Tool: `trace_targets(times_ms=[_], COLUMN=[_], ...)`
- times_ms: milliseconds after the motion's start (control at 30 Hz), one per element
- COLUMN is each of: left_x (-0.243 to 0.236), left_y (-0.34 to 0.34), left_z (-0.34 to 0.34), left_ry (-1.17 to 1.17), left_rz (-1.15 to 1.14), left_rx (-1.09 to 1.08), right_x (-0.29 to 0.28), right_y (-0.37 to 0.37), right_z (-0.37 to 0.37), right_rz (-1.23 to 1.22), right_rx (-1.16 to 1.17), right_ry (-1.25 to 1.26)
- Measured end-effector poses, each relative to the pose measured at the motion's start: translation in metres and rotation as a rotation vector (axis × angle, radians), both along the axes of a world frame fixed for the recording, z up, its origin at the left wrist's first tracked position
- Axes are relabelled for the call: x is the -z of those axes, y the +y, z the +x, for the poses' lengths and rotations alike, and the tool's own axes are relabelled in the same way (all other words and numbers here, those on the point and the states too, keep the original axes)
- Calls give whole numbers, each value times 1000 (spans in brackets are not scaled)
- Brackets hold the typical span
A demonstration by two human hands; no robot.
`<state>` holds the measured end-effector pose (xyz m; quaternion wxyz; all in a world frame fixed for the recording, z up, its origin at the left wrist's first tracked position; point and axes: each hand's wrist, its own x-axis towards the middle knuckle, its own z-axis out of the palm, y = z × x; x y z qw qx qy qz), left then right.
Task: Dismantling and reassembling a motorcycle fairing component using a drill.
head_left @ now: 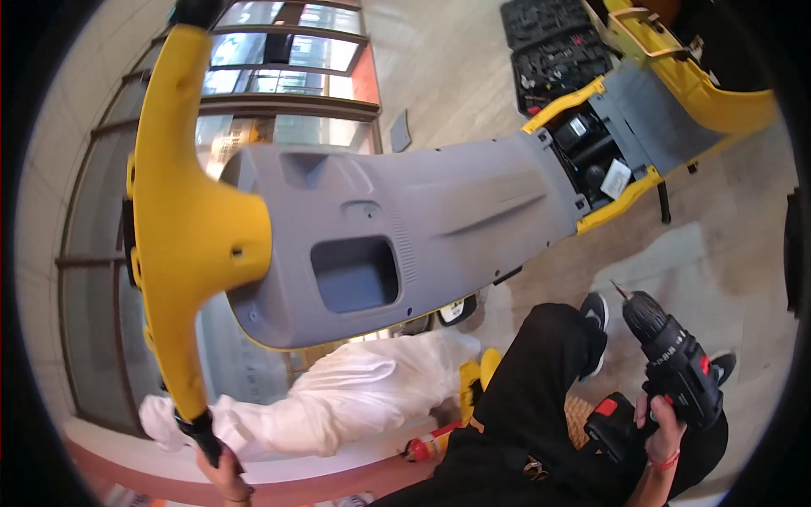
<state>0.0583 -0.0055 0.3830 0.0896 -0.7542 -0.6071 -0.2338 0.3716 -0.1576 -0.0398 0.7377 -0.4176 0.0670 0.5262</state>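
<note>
An electric scooter lies across the view, its grey front panel (498,198) reaching from the yellow handlebar cover (190,228) on the left to an open compartment (591,156) at the right. At the lower left, my left hand (224,477) is closed on the black handlebar grip (201,433). On the right, my right hand (666,435) wraps the handle of a black cordless drill (680,363) with red buttons. The drill's thin bit points up and left, apart from the scooter. Its battery pack (610,428) sticks out beyond my fingers.
An open black tool case (562,63) lies on the floor at the far side. White sheeting (363,393) and a red fire extinguisher (427,445) are near the scooter's close side. A flat grey piece (400,131) rests on the floor before the windows.
</note>
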Motion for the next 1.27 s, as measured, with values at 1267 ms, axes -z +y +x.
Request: trace_targets(times_ms=[1267], left_x=[319], left_y=[127], left_z=[25], left_ry=[-213], left_rz=[-707], left_rx=[457], right_x=[-10], right_y=[137], right_z=[-17], right_rz=[441], right_rx=[-575], right_ry=[-8])
